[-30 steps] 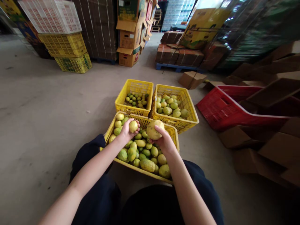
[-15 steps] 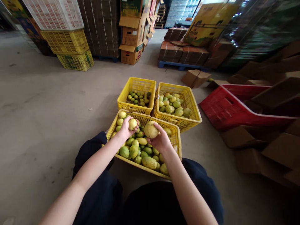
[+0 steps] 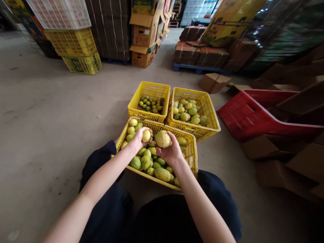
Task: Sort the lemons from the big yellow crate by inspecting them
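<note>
A small yellow fruit [image 3: 146,135] sits in the left hand [image 3: 138,140], fingers curled around it from below. Just to its right, nearly touching, a larger yellow fruit [image 3: 162,139] is cupped in the right hand [image 3: 170,152], whose fingers wrap its underside. Both hands hover close together over the far end of the nearest yellow crate [image 3: 192,158], which lies directly beneath them on the floor [image 3: 50,111] and is heaped with green and yellow fruit. Beyond the hands, two more yellow crates stand side by side: the one past the left hand [image 3: 149,88] holds small green fruit, the one past the right hand [image 3: 212,114] bigger ones. Farther off to the right of the right hand lies a tilted red crate [image 3: 240,118].
</note>
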The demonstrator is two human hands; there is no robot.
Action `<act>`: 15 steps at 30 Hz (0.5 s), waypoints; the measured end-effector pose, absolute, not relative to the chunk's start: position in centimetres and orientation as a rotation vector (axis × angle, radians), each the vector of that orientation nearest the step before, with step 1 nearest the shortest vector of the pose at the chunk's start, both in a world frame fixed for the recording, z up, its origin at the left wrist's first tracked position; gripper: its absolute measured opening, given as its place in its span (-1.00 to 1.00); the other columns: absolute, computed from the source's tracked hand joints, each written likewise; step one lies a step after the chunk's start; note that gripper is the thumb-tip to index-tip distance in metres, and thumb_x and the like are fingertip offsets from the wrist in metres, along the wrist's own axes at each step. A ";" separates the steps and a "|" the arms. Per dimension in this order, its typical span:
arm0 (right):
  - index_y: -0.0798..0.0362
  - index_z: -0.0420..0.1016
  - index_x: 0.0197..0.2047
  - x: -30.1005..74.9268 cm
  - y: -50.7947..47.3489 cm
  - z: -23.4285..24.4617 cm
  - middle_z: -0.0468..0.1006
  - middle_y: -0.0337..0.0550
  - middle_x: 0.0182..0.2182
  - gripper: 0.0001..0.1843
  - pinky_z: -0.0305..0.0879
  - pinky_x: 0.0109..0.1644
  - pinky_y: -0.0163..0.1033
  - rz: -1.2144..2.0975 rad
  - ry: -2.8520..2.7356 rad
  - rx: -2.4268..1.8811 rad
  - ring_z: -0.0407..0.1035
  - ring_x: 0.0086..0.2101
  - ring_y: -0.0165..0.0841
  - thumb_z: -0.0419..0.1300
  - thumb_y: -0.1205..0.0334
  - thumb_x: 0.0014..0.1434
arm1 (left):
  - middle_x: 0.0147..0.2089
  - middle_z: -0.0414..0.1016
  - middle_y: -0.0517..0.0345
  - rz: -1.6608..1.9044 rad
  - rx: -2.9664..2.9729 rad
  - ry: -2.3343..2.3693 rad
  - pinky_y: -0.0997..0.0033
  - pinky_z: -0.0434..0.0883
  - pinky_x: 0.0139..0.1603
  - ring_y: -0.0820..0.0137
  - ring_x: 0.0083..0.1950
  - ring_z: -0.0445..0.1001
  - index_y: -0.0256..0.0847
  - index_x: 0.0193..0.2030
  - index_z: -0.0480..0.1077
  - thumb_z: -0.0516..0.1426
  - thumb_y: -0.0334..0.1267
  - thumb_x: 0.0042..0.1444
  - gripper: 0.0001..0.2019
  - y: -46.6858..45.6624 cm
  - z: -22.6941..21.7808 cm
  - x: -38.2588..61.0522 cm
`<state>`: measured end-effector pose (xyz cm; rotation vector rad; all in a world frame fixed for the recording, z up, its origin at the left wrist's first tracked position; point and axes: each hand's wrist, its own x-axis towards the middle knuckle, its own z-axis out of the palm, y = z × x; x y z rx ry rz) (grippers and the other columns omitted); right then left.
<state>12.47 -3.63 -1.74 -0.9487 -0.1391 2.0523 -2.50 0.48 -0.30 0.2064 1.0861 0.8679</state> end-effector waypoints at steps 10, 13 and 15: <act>0.08 0.45 -0.31 12.1 -3.5 -1.1 0.55 -0.02 -0.55 -0.57 0.23 -0.64 -0.36 2.002 -0.140 -1.008 0.28 -0.66 -0.40 0.01 -0.10 0.27 | -0.57 0.37 0.20 0.905 0.141 1.009 0.61 0.30 -0.57 0.53 -0.59 0.32 -0.20 -0.44 0.36 0.03 -0.28 0.25 -0.77 0.6 -0.3 -2.8; 0.08 0.45 -0.31 12.1 -3.5 -1.2 0.55 -0.02 -0.55 -0.56 0.23 -0.64 -0.36 2.004 -0.128 -1.008 0.28 -0.66 -0.40 0.02 -0.12 0.27 | -0.57 0.37 0.18 0.900 0.113 0.998 0.60 0.31 -0.57 0.52 -0.58 0.32 -0.21 -0.38 0.39 0.02 -0.28 0.25 -0.79 0.7 -0.4 -2.8; 0.08 0.45 -0.31 12.2 -3.4 -1.4 0.55 -0.02 -0.54 -0.55 0.23 -0.65 -0.36 2.007 -0.117 -1.003 0.28 -0.65 -0.40 0.01 -0.13 0.27 | -0.57 0.37 0.18 0.894 0.104 1.003 0.60 0.31 -0.57 0.51 -0.58 0.32 -0.21 -0.35 0.41 0.01 -0.29 0.25 -0.79 0.7 -0.5 -2.8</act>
